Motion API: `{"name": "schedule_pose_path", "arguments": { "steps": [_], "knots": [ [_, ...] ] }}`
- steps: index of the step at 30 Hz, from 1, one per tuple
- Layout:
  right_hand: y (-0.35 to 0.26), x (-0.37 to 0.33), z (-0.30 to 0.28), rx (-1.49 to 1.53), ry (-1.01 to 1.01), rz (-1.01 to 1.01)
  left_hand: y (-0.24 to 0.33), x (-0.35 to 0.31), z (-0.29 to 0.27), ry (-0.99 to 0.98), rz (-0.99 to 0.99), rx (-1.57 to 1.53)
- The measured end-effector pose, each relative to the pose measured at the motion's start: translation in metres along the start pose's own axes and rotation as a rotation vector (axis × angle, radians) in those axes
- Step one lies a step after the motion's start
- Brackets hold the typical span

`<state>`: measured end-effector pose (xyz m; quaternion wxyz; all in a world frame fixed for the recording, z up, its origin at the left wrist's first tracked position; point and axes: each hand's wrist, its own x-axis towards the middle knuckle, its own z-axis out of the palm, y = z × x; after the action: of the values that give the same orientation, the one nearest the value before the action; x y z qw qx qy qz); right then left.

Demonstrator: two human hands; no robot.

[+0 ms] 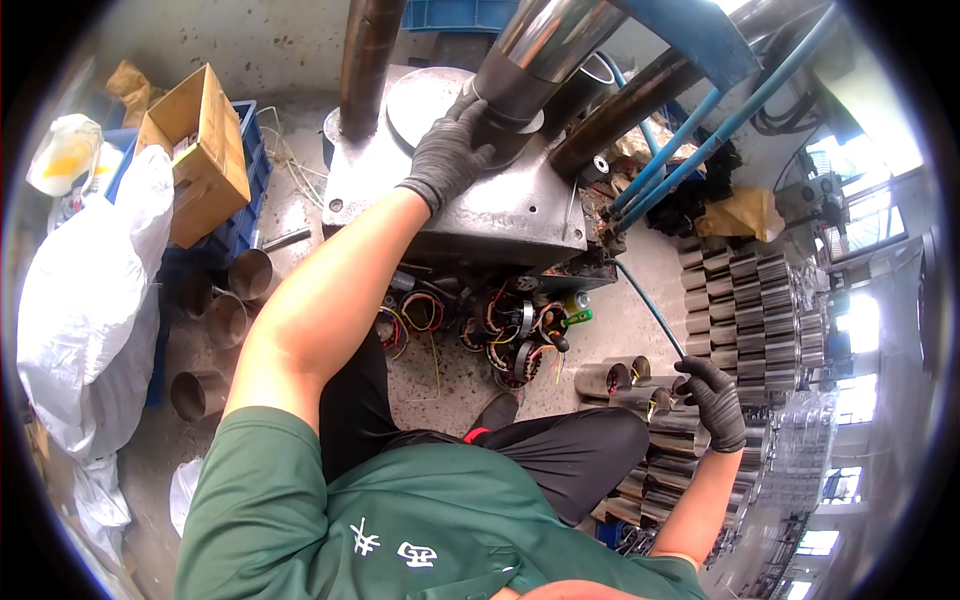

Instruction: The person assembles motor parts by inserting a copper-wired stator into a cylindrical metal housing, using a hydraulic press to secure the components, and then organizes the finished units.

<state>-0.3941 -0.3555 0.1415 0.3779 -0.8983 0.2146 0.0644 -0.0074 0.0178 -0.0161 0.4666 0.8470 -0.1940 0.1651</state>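
Note:
My left hand point(447, 158), in a dark grey glove, is at the base of a metal cylinder point(510, 95) on the press. Its fingers lie along the cylinder's left side and its thumb reaches across the front; part of the grip is hidden. The cylinder's upper part is shiny and its lower part dull grey. Beneath it is the steel press bed point(470, 212), with a round plate point(415, 100) beside the hand. Out to the right, my gloved right hand point(715, 405) is closed around the end of a thin lever rod point(648, 308) that slopes up to the machine.
Wound motor stators point(515, 345) with coloured wires and a green-handled tool point(577, 318) lie below the press. Stacked metal sleeves point(735, 300) line the right. Left are loose sleeves point(200, 394), a cardboard box point(210, 165) and white sacks point(90, 310). Steel columns point(368, 70) and blue hoses point(690, 150) flank the cylinder.

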Motion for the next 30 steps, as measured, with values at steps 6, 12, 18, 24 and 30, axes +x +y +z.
{"name": "schedule_pose_path", "arguments": {
  "steps": [6,12,18,24,30],
  "knots": [
    [0.022,0.012,-0.009,0.010,0.189,-0.138,0.003,-0.001,-0.005,-0.030,-0.015,-0.046],
    [-0.030,0.065,-0.047,-0.471,0.636,-0.525,-0.007,-0.005,-0.029,-0.034,-0.030,-0.062],
    [-0.005,0.080,-0.071,-0.371,0.612,-0.426,-0.022,-0.008,-0.046,-0.035,-0.088,0.030],
    [-0.018,0.005,-0.016,-0.003,-0.194,0.108,-0.047,-0.010,-0.068,-0.025,-0.124,0.018],
    [-0.025,0.065,-0.029,-0.127,0.638,-0.644,-0.048,-0.019,-0.087,-0.093,-0.238,0.081]
  ]
}}
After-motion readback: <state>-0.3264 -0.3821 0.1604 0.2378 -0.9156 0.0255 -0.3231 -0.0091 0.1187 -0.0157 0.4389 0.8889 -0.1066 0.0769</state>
